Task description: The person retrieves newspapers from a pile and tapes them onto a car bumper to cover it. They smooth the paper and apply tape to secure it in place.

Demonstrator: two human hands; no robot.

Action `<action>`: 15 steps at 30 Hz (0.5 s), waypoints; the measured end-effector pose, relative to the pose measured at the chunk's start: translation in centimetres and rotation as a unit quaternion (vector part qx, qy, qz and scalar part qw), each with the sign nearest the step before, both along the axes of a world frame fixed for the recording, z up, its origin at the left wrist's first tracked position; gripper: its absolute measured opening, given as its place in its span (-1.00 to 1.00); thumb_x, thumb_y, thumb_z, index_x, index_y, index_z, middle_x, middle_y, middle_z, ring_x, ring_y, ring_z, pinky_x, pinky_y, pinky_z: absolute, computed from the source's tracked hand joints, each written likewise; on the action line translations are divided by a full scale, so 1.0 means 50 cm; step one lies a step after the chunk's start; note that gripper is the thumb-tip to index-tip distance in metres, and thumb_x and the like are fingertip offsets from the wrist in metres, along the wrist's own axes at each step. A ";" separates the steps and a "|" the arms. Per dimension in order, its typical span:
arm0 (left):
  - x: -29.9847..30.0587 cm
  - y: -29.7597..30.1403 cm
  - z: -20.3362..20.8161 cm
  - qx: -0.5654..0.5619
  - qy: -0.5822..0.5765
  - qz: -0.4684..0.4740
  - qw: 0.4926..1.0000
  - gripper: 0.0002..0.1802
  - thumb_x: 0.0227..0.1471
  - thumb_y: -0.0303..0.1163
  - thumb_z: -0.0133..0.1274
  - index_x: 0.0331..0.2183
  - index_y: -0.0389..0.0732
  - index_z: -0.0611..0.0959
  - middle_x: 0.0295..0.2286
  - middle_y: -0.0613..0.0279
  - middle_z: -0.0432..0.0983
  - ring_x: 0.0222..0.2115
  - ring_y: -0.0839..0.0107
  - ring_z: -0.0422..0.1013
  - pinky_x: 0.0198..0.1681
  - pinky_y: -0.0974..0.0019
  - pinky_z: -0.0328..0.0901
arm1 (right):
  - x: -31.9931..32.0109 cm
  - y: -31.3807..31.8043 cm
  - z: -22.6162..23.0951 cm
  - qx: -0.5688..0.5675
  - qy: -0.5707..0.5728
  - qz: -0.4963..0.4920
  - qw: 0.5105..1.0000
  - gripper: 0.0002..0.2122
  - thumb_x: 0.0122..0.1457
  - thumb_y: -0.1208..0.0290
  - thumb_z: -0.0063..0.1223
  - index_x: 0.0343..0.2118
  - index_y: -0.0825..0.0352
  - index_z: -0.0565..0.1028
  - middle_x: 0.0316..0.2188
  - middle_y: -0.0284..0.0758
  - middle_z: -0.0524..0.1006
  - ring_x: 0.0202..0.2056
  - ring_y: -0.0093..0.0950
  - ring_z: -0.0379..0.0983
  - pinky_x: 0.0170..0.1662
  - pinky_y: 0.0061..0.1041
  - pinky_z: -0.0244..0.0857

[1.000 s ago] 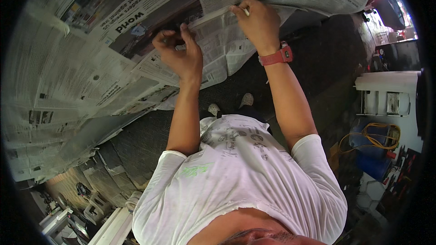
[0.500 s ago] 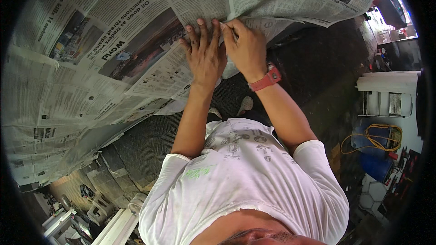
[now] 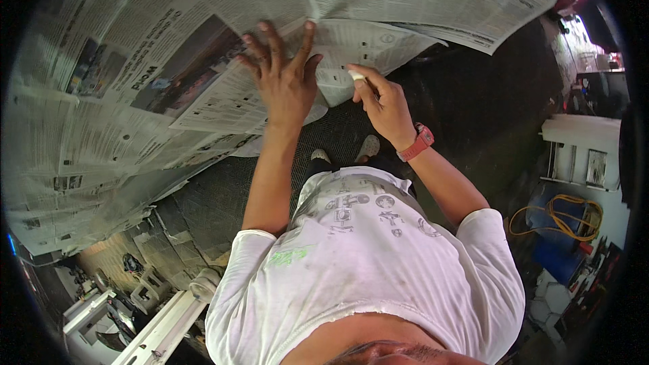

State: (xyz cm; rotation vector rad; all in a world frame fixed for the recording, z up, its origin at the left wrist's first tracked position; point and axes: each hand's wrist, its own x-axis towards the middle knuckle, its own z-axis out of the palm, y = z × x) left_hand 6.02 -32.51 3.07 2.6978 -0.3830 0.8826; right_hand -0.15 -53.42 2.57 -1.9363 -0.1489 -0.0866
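Observation:
Newspaper sheets (image 3: 399,0) cover a broad surface across the top and left. My left hand (image 3: 287,91) is laid on them with its fingers spread, its fingertips close to where two sheets overlap. To its right, apart from the paper, my right hand (image 3: 387,109) pinches a small white piece (image 3: 355,75) between thumb and fingers. Whether that piece is paper, tape or something else I cannot make out. At the right, a sheet's lower corner hangs free over the dark floor.
A dark textured floor (image 3: 466,101) lies below the papered surface. Far right are a white cabinet-like unit (image 3: 581,132), a coiled yellow hose or cable (image 3: 558,220) and a blue container (image 3: 558,257). A long white beam (image 3: 162,328) stands at the lower left.
My right hand has drawn away from the overlap, down and to the right, and a white piece now shows in its fingers. My left hand's fingers have spread wider.

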 end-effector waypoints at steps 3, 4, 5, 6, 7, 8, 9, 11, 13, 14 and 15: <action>-0.051 0.004 0.019 0.002 0.005 -0.051 0.999 -0.41 0.28 -0.11 0.28 0.31 0.24 0.61 0.44 -0.07 0.21 0.46 -0.27 0.02 0.44 -0.43 -0.07 | -0.041 -0.055 0.009 -0.098 0.099 0.073 0.988 -0.47 0.45 0.42 0.11 0.46 0.19 0.35 -0.39 -0.16 0.71 -0.36 -0.11 0.69 -0.21 -0.34 0.54; -0.070 0.011 0.009 -0.030 0.058 -0.099 0.993 -0.44 0.27 -0.12 0.30 0.27 0.17 0.66 0.39 -0.08 0.30 0.41 -0.21 0.15 0.42 -0.33 0.04 | -0.056 -0.062 0.002 -0.048 0.078 0.063 0.994 -0.39 0.44 0.42 0.11 0.51 0.19 0.21 -0.34 -0.12 0.71 -0.31 -0.05 0.68 -0.17 -0.27 0.54; -0.090 0.011 0.003 -0.058 0.114 -0.146 0.981 -0.48 0.27 -0.14 0.31 0.23 0.10 0.71 0.35 -0.10 0.38 0.35 -0.16 0.29 0.40 -0.23 0.14 | -0.077 -0.058 -0.004 0.005 0.057 0.053 0.997 -0.30 0.43 0.43 0.11 0.55 0.18 0.08 -0.29 -0.08 0.71 -0.26 0.02 0.67 -0.12 -0.21 0.54; -0.107 0.000 -0.002 -0.155 0.236 -0.156 0.947 -0.54 0.26 -0.18 0.33 0.17 0.05 0.74 0.29 -0.06 0.45 0.27 -0.06 0.36 0.33 -0.13 0.22 | -0.092 -0.054 -0.014 0.058 0.036 0.042 0.997 -0.21 0.42 0.43 0.11 0.60 0.18 -0.06 -0.24 -0.04 0.72 -0.21 0.08 0.66 -0.07 -0.14 0.54; -0.122 -0.016 -0.006 -0.246 0.353 -0.159 0.889 -0.59 0.25 -0.21 0.34 0.10 -0.01 0.76 0.23 -0.02 0.51 0.19 0.04 0.44 0.26 -0.04 0.31 | -0.101 -0.055 -0.024 0.059 0.036 0.074 0.995 -0.17 0.42 0.43 0.11 0.60 0.18 -0.14 -0.20 -0.01 0.71 -0.17 0.10 0.65 -0.03 -0.10 0.51; -0.133 -0.031 -0.014 -0.329 0.461 -0.154 0.810 -0.65 0.24 -0.25 0.36 0.04 -0.07 0.79 0.16 0.02 0.57 0.11 0.14 0.51 0.18 0.06 0.39 | -0.107 -0.055 -0.033 0.060 0.035 0.105 0.992 -0.14 0.41 0.43 0.10 0.61 0.18 -0.22 -0.16 0.02 0.71 -0.12 0.12 0.64 0.01 -0.05 0.49; -0.143 -0.043 -0.035 -0.371 0.435 -0.161 0.804 -0.70 0.23 -0.29 0.37 -0.01 -0.10 0.79 0.10 0.04 0.61 0.07 0.20 0.53 0.13 0.11 0.41 | -0.112 -0.058 -0.030 0.068 0.046 0.121 0.989 -0.16 0.42 0.44 0.07 0.61 0.19 -0.21 -0.20 -0.02 0.70 -0.16 0.06 0.65 -0.01 -0.10 0.49; -0.161 -0.060 -0.085 -0.455 0.381 -0.173 0.786 -0.81 0.22 -0.37 0.38 -0.12 -0.14 0.79 -0.04 0.09 0.67 -0.03 0.32 0.57 0.02 0.22 0.45 | -0.122 -0.063 -0.025 0.083 0.070 0.157 0.982 -0.19 0.44 0.47 0.02 0.61 0.21 -0.19 -0.28 -0.08 0.69 -0.22 -0.07 0.65 -0.06 -0.18 0.48; -0.157 -0.056 -0.103 -0.452 0.382 -0.143 0.793 -0.89 0.22 -0.45 0.36 -0.24 -0.22 0.74 -0.31 0.26 0.68 -0.25 0.46 0.56 -0.10 0.36 0.42 | -0.122 -0.088 -0.023 0.118 0.130 0.202 0.964 -0.23 0.47 0.50 -0.03 0.61 0.21 -0.18 -0.37 -0.19 0.66 -0.36 -0.30 0.62 -0.17 -0.34 0.44; -0.148 -0.057 -0.085 -0.421 0.411 -0.106 0.802 -0.89 0.23 -0.45 0.36 -0.24 -0.23 0.74 -0.35 0.29 0.68 -0.30 0.49 0.55 -0.13 0.39 0.41 | -0.121 -0.097 -0.030 0.197 0.180 0.189 0.945 -0.45 0.52 0.37 -0.03 0.49 0.30 0.13 -0.51 -0.22 0.60 -0.44 -0.32 0.62 -0.31 -0.30 0.45; -0.148 -0.059 -0.069 -0.388 0.436 -0.066 0.809 -0.89 0.23 -0.45 0.35 -0.24 -0.23 0.74 -0.40 0.31 0.67 -0.35 0.52 0.53 -0.16 0.41 0.40 | -0.116 -0.108 -0.053 0.175 0.225 0.195 0.938 -0.53 0.53 0.35 -0.03 0.42 0.29 0.21 -0.52 -0.24 0.61 -0.46 -0.34 0.61 -0.34 -0.30 0.44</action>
